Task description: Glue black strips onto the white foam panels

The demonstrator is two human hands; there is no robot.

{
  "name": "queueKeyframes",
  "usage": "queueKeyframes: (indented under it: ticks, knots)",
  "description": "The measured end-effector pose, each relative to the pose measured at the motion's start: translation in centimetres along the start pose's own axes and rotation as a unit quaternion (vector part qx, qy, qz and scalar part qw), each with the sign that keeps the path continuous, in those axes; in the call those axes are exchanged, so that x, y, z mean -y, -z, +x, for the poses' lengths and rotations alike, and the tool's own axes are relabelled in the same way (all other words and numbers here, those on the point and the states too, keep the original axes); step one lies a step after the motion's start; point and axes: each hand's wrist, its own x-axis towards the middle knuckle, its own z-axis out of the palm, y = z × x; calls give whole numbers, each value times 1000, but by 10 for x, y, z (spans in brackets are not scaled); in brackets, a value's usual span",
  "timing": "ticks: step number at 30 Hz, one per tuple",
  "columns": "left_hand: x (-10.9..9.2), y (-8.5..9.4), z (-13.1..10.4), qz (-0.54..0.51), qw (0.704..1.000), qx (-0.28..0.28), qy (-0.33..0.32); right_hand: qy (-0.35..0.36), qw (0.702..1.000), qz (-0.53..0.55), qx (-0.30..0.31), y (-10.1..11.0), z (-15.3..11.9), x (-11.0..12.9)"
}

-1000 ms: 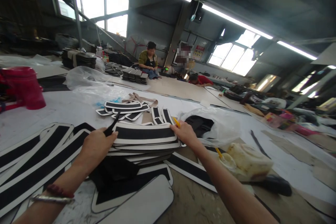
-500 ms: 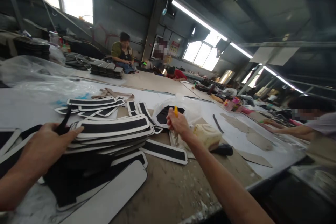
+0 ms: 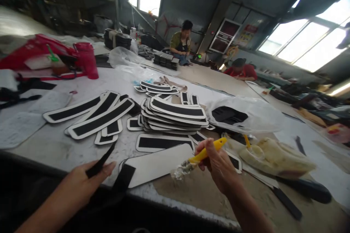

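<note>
My right hand (image 3: 218,164) grips a brush (image 3: 203,153) by its yellow handle; its bristle end, coated in something whitish, hangs over a plain white curved piece (image 3: 158,164). A black strip (image 3: 101,162) is pinched between the thumb and fingers of my left hand (image 3: 87,182), near the front edge. More black material (image 3: 124,180) lies across the white piece's left end. Behind it rises a stack of white curved pieces with black strips on them (image 3: 177,111). Several similar pieces (image 3: 101,116) lie fanned out to its left.
A cloudy yellowish container (image 3: 276,156) with another yellow handle (image 3: 247,141) stands at right, near a dark-handled tool (image 3: 306,189). Behind it is a clear plastic bag (image 3: 262,114) with black pieces. A red cup (image 3: 86,60) stands at far left. Two people work across the table.
The view has swung left. My right hand has brought the brush from near the plastic bag to over the plain white piece. My left hand, with the black strip, is now away from the stack.
</note>
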Motion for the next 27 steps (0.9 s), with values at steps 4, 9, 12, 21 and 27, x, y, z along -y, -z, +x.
queueKeyframes:
  ticks: [4, 9, 12, 21, 27]
  knots:
    - [31, -20, -14, -13, 997, 61, 52, -28, 994, 88, 50, -41, -9, -9]
    - [38, -33, -9, -85, 987, 129, 52, -48, 990, 118, 65, -78, -14, -27]
    - [47, -38, 1, -110, 982, 147, 52, -48, 991, 109, 59, -91, -12, -42]
    - [57, -42, 6, -133, 978, 154, 43, 33, 998, -48, 1, -87, -7, -39]
    - [61, -47, 8, -150, 978, 131, 62, 25, 998, -46, 20, -94, -6, -49]
